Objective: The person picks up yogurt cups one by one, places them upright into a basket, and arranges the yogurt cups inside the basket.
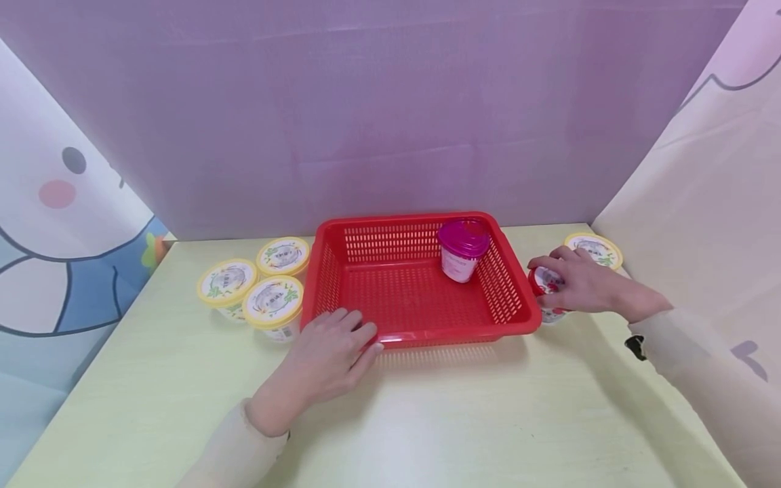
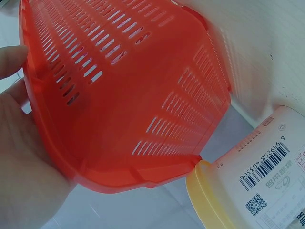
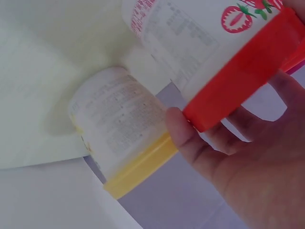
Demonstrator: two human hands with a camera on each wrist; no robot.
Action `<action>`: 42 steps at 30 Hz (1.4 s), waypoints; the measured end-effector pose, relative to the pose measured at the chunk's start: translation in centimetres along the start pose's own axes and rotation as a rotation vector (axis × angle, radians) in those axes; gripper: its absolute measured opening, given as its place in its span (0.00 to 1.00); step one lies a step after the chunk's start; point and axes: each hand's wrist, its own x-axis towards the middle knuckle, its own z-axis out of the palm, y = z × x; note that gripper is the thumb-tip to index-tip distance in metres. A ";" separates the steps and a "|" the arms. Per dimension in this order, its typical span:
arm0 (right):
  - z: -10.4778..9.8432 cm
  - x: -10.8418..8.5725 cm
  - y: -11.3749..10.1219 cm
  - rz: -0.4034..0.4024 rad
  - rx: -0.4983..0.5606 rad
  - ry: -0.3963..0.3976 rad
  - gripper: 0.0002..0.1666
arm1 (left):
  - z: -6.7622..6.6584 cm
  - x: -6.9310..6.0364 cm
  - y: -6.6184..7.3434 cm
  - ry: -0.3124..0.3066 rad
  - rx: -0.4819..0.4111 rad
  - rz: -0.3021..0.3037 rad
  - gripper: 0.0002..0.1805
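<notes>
A red plastic basket (image 1: 403, 335) with slotted sides stands at the middle of the table. Its near left corner is gripped by my left hand (image 1: 329, 352), the rim between thumb and fingers in the left wrist view. Just right of the basket, my right hand (image 1: 582, 281) holds a white tub with a red lid (image 3: 248, 67) by the lid, fingers and thumb around its edge. Strawberries are printed on that tub. Inside the basket, a pink cup with a magenta lid (image 1: 462, 251) leans in the far right corner.
Left of the basket stand three yellow-lidded tubs; the nearest tub (image 1: 274, 305) is close to its side. Behind my right hand is another yellow-lidded tub (image 3: 124, 124). A purple cloth backdrop (image 1: 390, 122) rises behind the table (image 1: 439, 420), with printed cloths at both sides.
</notes>
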 end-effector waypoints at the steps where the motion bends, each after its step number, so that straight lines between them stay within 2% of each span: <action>1: 0.1 0.0 0.1 -0.006 -0.001 0.009 0.39 | 0.0 0.0 0.0 -0.003 -0.002 -0.001 0.15; 17: 0.1 -0.3 0.4 -0.043 0.020 0.073 0.37 | -0.2 0.0 0.0 -0.014 -0.003 -0.001 0.15; 31: -1.4 -0.3 -0.4 -0.032 -0.011 0.109 0.34 | -0.2 0.0 0.0 -0.013 -0.008 -0.003 0.16; 42: -2.8 -0.3 -1.1 -0.026 0.004 0.105 0.37 | -0.2 0.0 0.0 -0.027 -0.015 -0.005 0.16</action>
